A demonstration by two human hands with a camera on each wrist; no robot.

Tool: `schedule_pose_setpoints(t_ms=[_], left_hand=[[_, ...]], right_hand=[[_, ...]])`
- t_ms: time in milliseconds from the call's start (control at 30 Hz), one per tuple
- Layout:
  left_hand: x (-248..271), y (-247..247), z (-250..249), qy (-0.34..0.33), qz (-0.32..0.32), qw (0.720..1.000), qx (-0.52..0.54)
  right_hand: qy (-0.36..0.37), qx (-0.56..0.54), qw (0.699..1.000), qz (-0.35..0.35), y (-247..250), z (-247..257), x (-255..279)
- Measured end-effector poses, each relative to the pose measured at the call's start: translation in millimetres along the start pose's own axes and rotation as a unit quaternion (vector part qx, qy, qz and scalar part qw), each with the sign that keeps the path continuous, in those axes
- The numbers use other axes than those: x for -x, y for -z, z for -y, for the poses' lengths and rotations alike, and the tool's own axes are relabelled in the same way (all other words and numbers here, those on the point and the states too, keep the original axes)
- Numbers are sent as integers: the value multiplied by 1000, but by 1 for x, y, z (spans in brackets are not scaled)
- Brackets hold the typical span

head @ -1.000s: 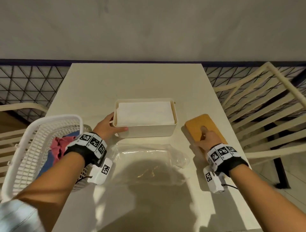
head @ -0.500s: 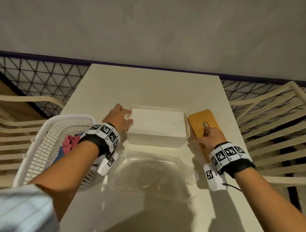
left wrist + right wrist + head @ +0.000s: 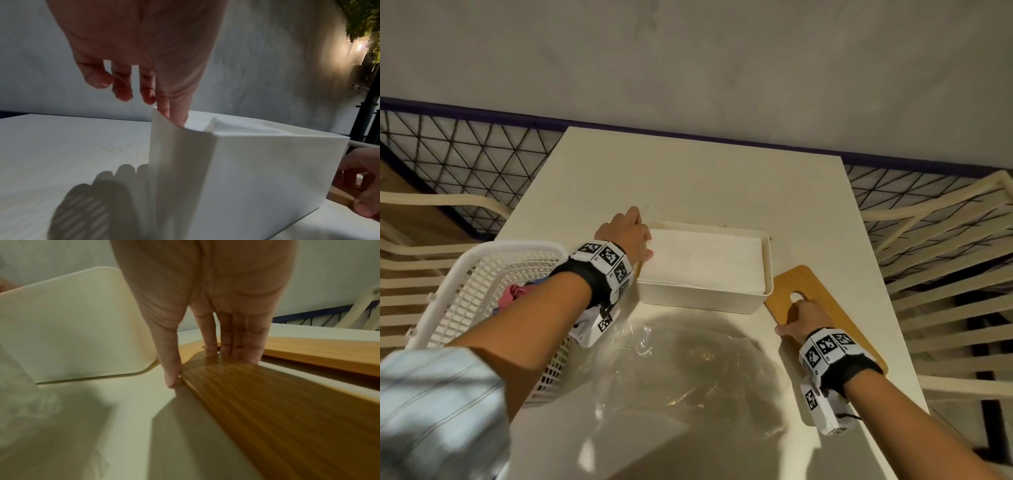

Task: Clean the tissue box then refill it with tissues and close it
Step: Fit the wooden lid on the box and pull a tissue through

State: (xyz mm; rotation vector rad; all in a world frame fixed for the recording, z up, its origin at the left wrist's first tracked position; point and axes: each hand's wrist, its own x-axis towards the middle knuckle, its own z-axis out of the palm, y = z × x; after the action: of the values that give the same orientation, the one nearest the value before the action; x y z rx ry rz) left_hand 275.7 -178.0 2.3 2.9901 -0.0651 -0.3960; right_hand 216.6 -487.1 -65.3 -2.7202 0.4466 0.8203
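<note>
A black wrist strap (image 3: 585, 277) with white marker-printed blocks (image 3: 606, 262) is worn on each forearm. A white camera housing (image 3: 825, 409) is hung below. A pale striped sleeve (image 3: 438, 407) is seen at left.

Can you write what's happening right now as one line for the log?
stage: closing | tissue box: full, open | left hand: on box end | right hand: gripping wooden lid | lid: on table
</note>
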Motion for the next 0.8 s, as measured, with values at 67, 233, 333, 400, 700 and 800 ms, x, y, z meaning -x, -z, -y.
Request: schedule_pose_setpoints(t_ms=[67, 233, 333, 400, 700, 800], left_hand=[[-2, 2, 1, -5, -8, 1000, 21], [3, 21, -3, -83, 34, 977, 193], [15, 32, -4, -82, 125, 931, 333], [19, 33, 0, -91, 158, 915, 361], [27, 28, 8, -57, 130, 934, 328], [21, 20, 5, -126, 54, 971, 194]], right_hand=[[5, 9, 1000, 11, 5, 0, 2], [118, -109, 979, -129, 47, 29, 14], [284, -101, 944, -137, 76, 69, 29], [349, -28, 932, -90, 82, 96, 35], [381, 219, 898, -33, 57, 118, 60], [402, 253, 878, -68, 41, 111, 77]])
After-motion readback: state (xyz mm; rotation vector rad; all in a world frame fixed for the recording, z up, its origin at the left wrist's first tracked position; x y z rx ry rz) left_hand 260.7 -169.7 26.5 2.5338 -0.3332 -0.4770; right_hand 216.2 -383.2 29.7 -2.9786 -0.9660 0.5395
